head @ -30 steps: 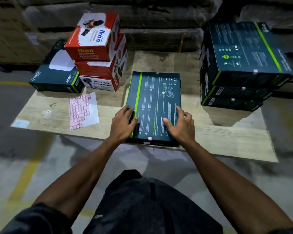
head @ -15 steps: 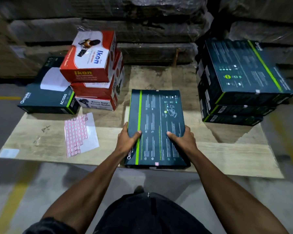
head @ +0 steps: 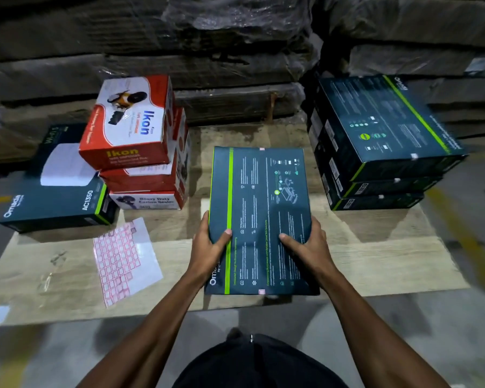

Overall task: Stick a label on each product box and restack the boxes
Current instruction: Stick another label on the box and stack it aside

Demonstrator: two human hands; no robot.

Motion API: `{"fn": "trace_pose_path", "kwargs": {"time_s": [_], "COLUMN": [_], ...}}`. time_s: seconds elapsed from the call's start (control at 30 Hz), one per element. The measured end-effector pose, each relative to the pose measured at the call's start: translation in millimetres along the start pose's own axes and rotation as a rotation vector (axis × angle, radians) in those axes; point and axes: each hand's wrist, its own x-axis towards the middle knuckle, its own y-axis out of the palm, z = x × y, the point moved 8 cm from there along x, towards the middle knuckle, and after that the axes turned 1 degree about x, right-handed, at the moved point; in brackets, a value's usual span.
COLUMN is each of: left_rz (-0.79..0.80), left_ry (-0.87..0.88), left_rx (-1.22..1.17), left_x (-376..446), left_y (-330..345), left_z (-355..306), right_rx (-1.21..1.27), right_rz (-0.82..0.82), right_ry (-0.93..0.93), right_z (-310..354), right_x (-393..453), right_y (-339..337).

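Observation:
A flat dark Omada box (head: 259, 197) with a green stripe is held above the wooden board (head: 375, 259), its printed back facing up. My left hand (head: 207, 247) grips its left edge with the thumb on top. My right hand (head: 308, 247) grips its right edge the same way. Small pink labels sit at the box's near edge (head: 261, 291) and far edge. A sheet of pink labels (head: 122, 259) lies on the board to the left. A stack of three matching dark boxes (head: 381, 141) stands at the right.
Three red and white Ikon boxes (head: 135, 141) are stacked at the back left, beside a single dark Omada box (head: 56, 191). Wrapped cartons (head: 207, 51) wall off the back. Grey concrete floor with yellow lines surrounds the board.
Both hands went from pressing flat on the box's top to gripping its sides. The box has been lifted off the board and drawn toward me.

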Motion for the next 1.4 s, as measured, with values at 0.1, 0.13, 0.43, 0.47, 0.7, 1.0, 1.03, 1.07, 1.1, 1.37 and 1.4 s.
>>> {"fn": "trace_pose_path", "kwargs": {"time_s": [0.1, 0.13, 0.43, 0.47, 0.7, 1.0, 1.03, 1.07, 1.1, 1.37, 1.4], "left_rz": [0.018, 0.022, 0.175, 0.179, 0.131, 0.059, 0.054, 0.049, 0.044, 0.024, 0.022], "left_ry": [0.035, 0.061, 0.223, 0.229, 0.258, 0.202, 0.183, 0.161, 0.142, 0.049, 0.049], "left_rx": [0.008, 0.018, 0.065, 0.049, 0.036, 0.092, 0.1, 0.105, 0.112, 0.086, 0.087], "left_x": [9.1, 13.0, 56.7, 60.7, 86.3, 109.9, 111.9, 114.9, 118.0, 139.0, 142.0], "left_y": [-3.6, -5.0, -3.2, 1.2, 55.7, 179.5, 192.3, 203.9, 214.5, 270.1, 273.7], "left_z": [-18.9, -29.2, -129.6, -141.0, -210.0, -266.5, -269.2, -270.0, -270.5, -262.3, -260.1], "right_rx": [0.01, -0.011, -0.01, -0.009, 0.051, 0.015, -0.001, -0.014, -0.018, -0.024, -0.023], "right_rz": [-0.019, -0.016, -0.119, -0.139, -0.193, -0.082, -0.07, -0.062, -0.052, 0.043, 0.053], "right_ry": [-0.091, -0.131, -0.299, -0.312, -0.389, -0.429, -0.429, -0.424, -0.423, -0.404, -0.396], "right_z": [19.4, 27.2, 98.0, 106.1, 144.8, 168.3, 168.2, 166.5, 165.3, 154.3, 151.5], "right_x": [-1.1, -1.1, -9.2, -9.7, 18.2, 92.0, 100.8, 110.9, 119.6, 171.0, 175.4], "right_y": [-6.7, -9.0, -65.1, -75.3, -159.6, -289.3, -300.7, -311.1, -320.5, -356.6, -357.5]}}
